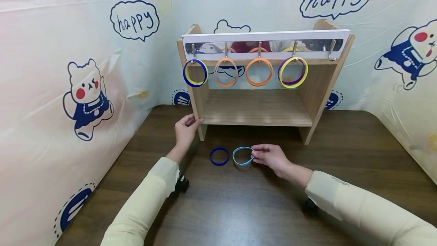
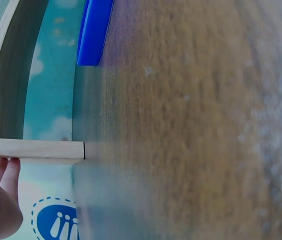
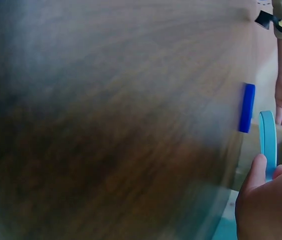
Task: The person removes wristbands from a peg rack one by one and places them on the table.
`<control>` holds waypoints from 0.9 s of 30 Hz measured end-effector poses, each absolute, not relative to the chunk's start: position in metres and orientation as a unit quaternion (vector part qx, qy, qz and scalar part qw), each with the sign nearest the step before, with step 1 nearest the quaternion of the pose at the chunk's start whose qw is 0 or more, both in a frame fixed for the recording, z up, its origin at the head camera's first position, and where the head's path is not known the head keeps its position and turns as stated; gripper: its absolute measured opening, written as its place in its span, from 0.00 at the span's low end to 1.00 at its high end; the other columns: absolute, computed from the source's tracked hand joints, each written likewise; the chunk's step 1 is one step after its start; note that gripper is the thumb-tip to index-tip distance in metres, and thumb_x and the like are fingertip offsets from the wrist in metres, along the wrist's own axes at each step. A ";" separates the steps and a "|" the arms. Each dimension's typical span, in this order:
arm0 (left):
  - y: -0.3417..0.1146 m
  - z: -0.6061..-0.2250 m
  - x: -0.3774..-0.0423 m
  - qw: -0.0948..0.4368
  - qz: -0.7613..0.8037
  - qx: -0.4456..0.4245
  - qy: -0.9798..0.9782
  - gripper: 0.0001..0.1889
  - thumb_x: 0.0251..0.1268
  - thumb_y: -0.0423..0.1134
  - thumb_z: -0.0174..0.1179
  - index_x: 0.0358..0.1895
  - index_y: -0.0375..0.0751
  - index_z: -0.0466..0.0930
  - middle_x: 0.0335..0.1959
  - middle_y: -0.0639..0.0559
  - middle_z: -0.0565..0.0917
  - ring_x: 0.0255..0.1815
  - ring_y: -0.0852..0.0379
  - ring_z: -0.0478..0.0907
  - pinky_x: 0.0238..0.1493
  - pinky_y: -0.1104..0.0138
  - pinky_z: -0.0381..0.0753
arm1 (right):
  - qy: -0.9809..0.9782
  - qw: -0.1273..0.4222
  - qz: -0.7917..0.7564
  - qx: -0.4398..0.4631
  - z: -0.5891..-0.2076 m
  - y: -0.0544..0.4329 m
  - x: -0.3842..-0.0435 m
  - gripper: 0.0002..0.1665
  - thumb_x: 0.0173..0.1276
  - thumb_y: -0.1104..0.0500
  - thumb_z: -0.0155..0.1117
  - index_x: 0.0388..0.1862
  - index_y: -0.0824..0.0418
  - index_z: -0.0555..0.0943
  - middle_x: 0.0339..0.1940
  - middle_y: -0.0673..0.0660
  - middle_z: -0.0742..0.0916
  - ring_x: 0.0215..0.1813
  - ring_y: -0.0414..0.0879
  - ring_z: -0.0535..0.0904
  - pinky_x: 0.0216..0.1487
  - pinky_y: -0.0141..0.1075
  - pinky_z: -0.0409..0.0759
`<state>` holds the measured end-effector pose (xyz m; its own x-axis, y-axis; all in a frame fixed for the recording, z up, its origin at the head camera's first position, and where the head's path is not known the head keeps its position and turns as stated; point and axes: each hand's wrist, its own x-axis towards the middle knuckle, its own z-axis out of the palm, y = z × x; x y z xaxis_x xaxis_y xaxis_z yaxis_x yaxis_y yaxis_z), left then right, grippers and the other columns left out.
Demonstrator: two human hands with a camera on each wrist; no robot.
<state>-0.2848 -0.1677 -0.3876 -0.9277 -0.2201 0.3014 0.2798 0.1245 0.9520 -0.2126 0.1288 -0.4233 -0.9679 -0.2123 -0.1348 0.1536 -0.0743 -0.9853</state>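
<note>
My right hand (image 1: 271, 157) pinches the edge of a light blue wristband (image 1: 243, 156) just above the table; the right wrist view shows the light blue band (image 3: 268, 142) between thumb and fingers. To its left a dark blue wristband (image 1: 219, 156) lies on the table. My left hand (image 1: 186, 132) grips the front left upright of a wooden rack (image 1: 256, 105), and in the left wrist view its fingers (image 2: 11, 175) touch that board. From the rack's hooks hang a blue and yellow pair of bands (image 1: 195, 73), orange bands (image 1: 259, 72) and a yellow and purple pair (image 1: 293, 73).
The rightmost hook (image 1: 332, 49) on the rack's metal strip carries no band. A brown wooden table (image 1: 239, 208) lies under everything. Cloth with printed cartoon bears (image 1: 89, 98) surrounds the table at the back and sides.
</note>
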 end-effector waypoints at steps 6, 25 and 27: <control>-0.172 -0.401 -0.297 0.190 -0.665 -0.026 -0.722 0.19 0.58 0.32 0.70 0.52 0.27 0.81 0.47 0.34 0.83 0.51 0.44 0.81 0.46 0.66 0.82 | 0.669 0.132 -0.731 -0.012 -0.430 0.124 -0.214 0.19 0.68 0.75 0.58 0.57 0.82 0.72 0.49 0.74 0.81 0.43 0.49 0.84 0.49 0.40 0.82; -0.175 -0.416 -0.308 0.206 -0.665 -0.024 -0.718 0.20 0.55 0.37 0.73 0.50 0.31 0.83 0.45 0.38 0.85 0.46 0.52 0.83 0.44 0.67 0.82 | 0.694 0.127 -0.709 -0.018 -0.439 0.120 -0.219 0.19 0.69 0.74 0.59 0.56 0.82 0.73 0.46 0.73 0.82 0.43 0.49 0.84 0.50 0.42 0.81; -0.175 -0.414 -0.308 0.199 -0.671 -0.025 -0.713 0.20 0.55 0.36 0.73 0.50 0.31 0.83 0.45 0.37 0.85 0.47 0.51 0.83 0.44 0.69 0.82 | 0.697 0.127 -0.705 -0.022 -0.438 0.119 -0.218 0.19 0.68 0.73 0.59 0.57 0.81 0.73 0.47 0.73 0.82 0.44 0.51 0.84 0.51 0.44 0.81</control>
